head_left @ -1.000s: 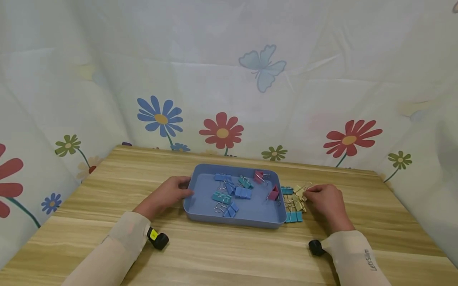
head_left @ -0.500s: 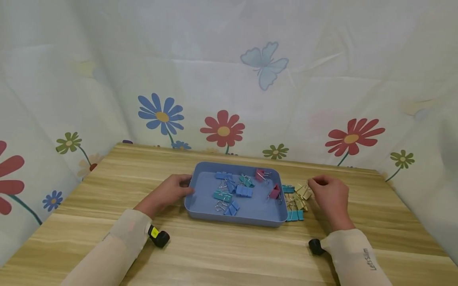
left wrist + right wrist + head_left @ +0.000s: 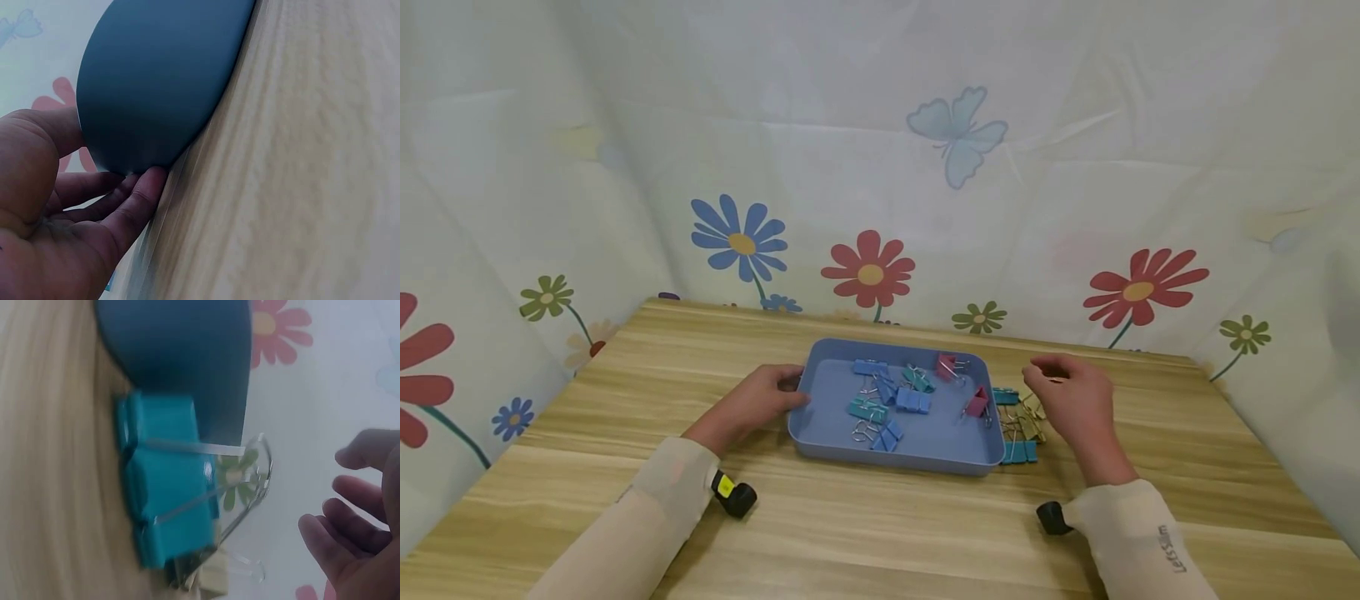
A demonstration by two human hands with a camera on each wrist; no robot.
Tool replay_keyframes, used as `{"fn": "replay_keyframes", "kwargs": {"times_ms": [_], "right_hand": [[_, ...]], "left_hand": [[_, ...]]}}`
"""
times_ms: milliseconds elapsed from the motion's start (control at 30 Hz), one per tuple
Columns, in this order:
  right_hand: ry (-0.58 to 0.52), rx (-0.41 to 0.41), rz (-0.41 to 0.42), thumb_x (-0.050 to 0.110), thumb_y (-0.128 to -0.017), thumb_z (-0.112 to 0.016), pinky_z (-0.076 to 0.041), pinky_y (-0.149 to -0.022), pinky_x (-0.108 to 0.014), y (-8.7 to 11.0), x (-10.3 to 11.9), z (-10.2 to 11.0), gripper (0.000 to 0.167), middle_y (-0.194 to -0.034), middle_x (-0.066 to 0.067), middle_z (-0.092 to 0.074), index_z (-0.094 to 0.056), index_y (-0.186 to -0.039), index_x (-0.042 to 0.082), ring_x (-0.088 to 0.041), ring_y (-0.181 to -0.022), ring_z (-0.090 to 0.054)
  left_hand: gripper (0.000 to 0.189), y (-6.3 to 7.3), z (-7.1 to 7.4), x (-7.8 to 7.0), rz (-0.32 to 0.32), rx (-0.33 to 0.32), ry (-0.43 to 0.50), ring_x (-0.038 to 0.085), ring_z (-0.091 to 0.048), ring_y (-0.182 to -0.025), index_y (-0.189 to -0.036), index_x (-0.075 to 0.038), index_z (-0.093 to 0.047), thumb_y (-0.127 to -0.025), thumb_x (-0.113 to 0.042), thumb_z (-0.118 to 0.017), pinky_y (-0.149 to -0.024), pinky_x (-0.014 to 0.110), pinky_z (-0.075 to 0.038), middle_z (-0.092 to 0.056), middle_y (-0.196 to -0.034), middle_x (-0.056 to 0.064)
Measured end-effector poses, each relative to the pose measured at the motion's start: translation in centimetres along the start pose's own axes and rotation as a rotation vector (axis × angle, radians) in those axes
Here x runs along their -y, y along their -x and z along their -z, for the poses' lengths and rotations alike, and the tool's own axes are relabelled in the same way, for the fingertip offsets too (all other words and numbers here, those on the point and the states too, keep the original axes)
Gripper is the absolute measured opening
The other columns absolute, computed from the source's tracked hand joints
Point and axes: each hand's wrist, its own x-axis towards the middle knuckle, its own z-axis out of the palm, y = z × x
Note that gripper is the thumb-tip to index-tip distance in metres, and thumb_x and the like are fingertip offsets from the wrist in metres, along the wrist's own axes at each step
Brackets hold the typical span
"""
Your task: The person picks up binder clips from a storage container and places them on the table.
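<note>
A shallow blue tray [image 3: 955,447] stands on the table with several blue, teal and pink binder clips in it. My left hand [image 3: 760,406] grips its left end, thumb over the rim and fingertips [image 3: 150,181] low on the outer wall, as the left wrist view shows. My right hand [image 3: 1075,396] hovers over a small pile beside the tray's right end. Its fingers are apart from the thumb, loosely bent, with nothing between them. The pile holds gold binder clips [image 3: 1032,427] and teal binder clips [image 3: 1019,452]; a teal one [image 3: 172,481] looms close in the right wrist view.
The wooden table [image 3: 880,533] runs back to a white curtain [image 3: 820,125] printed with flowers and a butterfly. Inside the tray, a pink binder clip [image 3: 977,402] lies near the right wall, and blue clips [image 3: 913,401] lie around the middle.
My right fingers were pinching a gold clip at the pile. They have let go, and that hand has risen and moved left toward the tray. The left hand stays in place.
</note>
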Motion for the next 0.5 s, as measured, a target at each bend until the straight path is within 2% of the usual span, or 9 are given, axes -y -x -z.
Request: {"fn": "replay_keyframes", "kwargs": {"times_ms": [167, 500], "right_hand": [[-0.045, 0.038, 0.087, 0.036, -0.091, -0.065, -0.056, -0.087, -0.049, 0.6, 1.1, -0.4, 0.042, -0.122, -0.017, -0.063, -0.066, -0.122, 0.008, -0.036, -0.109, -0.065], [-0.089, 0.101, 0.173, 0.031, -0.090, -0.067, -0.053, -0.092, -0.045, 1.2, 2.1, -1.1, 0.041, -0.128, -0.013, -0.059, -0.063, -0.124, 0.008, -0.033, -0.114, -0.062]], "left_hand": [[0.060, 0.0, -0.1, -0.1, 0.014, -0.006, 0.000, 0.031, -0.055, -0.126, -0.145, 0.003, -0.040, -0.092, -0.013, -0.062, -0.102, 0.042, -0.049, -0.054, -0.139, 0.020], [0.059, 0.1, 0.0, -0.1, 0.008, -0.003, -0.007, 0.032, -0.054, -0.127, -0.145, 0.004, -0.040, -0.092, -0.013, -0.061, -0.102, 0.043, -0.048, -0.054, -0.139, 0.021]]}}
